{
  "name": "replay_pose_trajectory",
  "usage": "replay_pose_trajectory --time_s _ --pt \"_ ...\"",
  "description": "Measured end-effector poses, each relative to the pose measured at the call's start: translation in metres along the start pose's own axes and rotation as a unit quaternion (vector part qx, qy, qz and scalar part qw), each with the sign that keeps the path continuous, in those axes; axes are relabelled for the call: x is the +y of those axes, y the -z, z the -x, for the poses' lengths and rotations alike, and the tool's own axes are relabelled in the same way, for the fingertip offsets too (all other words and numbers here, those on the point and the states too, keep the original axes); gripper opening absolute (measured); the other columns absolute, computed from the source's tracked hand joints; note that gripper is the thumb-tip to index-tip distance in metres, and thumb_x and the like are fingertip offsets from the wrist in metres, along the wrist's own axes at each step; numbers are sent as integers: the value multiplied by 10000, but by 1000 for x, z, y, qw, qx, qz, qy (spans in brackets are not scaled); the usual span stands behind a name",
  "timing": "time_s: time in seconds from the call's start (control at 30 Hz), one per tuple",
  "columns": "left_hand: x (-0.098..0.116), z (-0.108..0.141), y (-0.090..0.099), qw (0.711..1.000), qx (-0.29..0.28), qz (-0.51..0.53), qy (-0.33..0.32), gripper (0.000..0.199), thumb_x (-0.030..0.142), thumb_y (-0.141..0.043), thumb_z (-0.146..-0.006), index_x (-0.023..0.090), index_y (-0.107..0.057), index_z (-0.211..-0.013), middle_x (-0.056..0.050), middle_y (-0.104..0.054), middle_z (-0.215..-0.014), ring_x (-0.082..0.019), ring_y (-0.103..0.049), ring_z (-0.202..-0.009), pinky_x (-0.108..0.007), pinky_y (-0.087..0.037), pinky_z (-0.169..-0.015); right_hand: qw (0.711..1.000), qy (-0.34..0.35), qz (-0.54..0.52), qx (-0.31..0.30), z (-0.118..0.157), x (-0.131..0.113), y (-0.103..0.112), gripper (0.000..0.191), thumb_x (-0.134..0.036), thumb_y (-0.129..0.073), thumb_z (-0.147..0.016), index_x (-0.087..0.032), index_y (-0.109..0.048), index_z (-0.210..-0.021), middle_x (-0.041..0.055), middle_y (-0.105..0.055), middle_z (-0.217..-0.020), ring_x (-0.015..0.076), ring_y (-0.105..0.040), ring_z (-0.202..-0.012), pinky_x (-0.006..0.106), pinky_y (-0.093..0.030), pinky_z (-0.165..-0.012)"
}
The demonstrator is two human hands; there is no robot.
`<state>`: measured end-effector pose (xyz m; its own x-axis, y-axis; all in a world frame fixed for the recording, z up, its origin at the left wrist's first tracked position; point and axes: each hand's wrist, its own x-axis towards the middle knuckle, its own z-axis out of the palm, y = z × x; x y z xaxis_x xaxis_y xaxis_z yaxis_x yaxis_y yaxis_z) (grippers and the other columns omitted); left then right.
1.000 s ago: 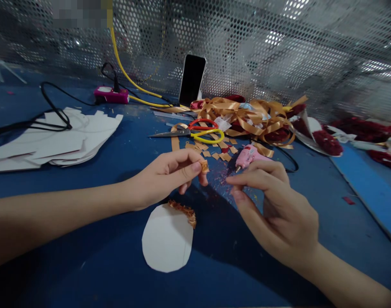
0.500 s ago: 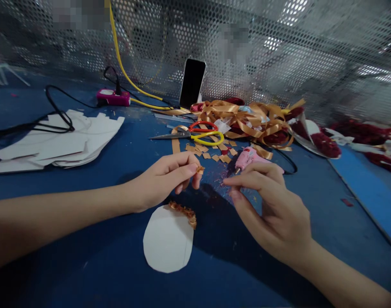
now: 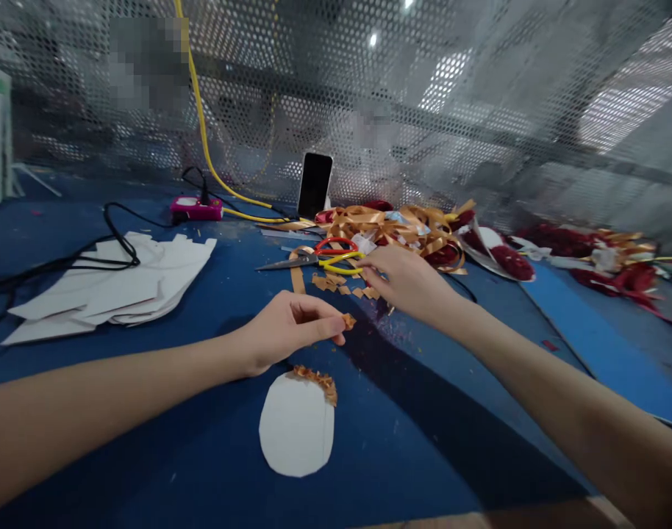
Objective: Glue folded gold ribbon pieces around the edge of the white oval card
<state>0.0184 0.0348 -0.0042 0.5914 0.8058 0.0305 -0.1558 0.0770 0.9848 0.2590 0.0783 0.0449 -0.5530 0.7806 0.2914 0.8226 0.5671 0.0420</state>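
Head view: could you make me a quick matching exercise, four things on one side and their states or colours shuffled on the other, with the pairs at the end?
Things:
1. Left hand
2. Scissors
3. Phone
4. White oval card

States or colours:
A. One red handle loop, one yellow
B. Has ruffled ribbon along part of its edge
C. Dark screen, standing near the perforated wall
D. Pinching a small ribbon piece

Pairs: 1-D, 2-A, 3-C, 4-B

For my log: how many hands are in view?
2: left hand pinching a folded gold ribbon piece; right hand beside the yellow scissor handle. Others behind the mesh may be hidden.
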Motion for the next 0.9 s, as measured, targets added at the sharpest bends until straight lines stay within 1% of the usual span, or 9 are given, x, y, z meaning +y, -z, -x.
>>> replay_pose_trajectory --time_s 0.07,0.13,0.2,0.3,0.4,0.5,0.67,0.8,0.9 --pt "-1 0 1 1000 5 10 1 176 316 -809 -806 159 -768 -737 -22 -724 -683 -99 -533 -622 -235 -360 -600 999 13 -7 -42 -29 11 -9 308 -144 -456 -920 -154 -738 -1046 113 -748 -1027 227 -653 -959 377 -487 -895" --pt "-3 -1 2 1000 1 18 -4 218 359 -797 -821 160 -751 -746 -14 -715 -688 -84 -492 -589 -229 -332 -572 996 25 -19 -78 -55 17 -18 362 -82 -482 -851 -174 -733 -1095 93 -748 -1107 212 -651 -1008 344 -477 -917" --pt "-4 -2 3 1000 -1 25 -10 257 410 -760 -853 165 -731 -782 -4 -713 -730 -66 -446 -556 -224 -301 -548 992 37 -32 -119 -74 21 -25 423 -51 -534 -762 -192 -734 -1106 67 -756 -1094 199 -658 -971 304 -478 -875" --pt "-4 -2 4 999 -1 34 -19 276 437 -713 -889 166 -711 -834 -1 -713 -800 -50 -423 -549 -219 -284 -552 985 42 -48 -160 -88 21 -28 438 -64 -593 -680 -200 -730 -1073 50 -755 -1042 195 -654 -916 282 -474 -819" --pt "-2 -3 4 999 -3 42 -21 265 416 -696 -901 158 -695 -839 -5 -707 -816 -47 -423 -554 -219 -289 -568 984 30 -51 -167 -89 22 -25 441 -99 -614 -667 -186 -681 -1094 65 -718 -1069 201 -631 -913 286 -471 -803" --pt "-1 -3 3 999 -4 52 -16 261 393 -664 -920 153 -670 -818 -5 -695 -805 -51 -427 -553 -223 -291 -570 988 5 -38 -149 -83 24 -20 393 -155 -615 -709 -163 -606 -1102 86 -657 -1065 202 -593 -873 297 -466 -771" --pt "1 -2 2 998 0 66 -2 240 336 -595 -957 152 -625 -806 -1 -676 -786 -61 -435 -551 -228 -291 -559 995 -23 2 -93 -74 29 -18 210 -232 -623 -757 -161 -554 -943 118 -557 -1069 219 -541 -870 356 -461 -822" --pt "3 -2 1 997 4 73 12 249 279 -533 -982 149 -598 -779 2 -646 -759 -67 -433 -551 -230 -291 -550 998 -53 17 -2 -66 27 -16 145 -248 -561 -825 -156 -551 -937 154 -543 -1102 269 -535 -991 417 -439 -930" --pt "4 -1 1 996 5 82 20 246 253 -521 -980 155 -568 -759 8 -618 -735 -71 -427 -552 -231 -287 -546 993 -87 9 76 -57 26 -7 172 -253 -497 -878 -143 -554 -998 170 -584 -1077 283 -555 -1017 423 -443 -918"
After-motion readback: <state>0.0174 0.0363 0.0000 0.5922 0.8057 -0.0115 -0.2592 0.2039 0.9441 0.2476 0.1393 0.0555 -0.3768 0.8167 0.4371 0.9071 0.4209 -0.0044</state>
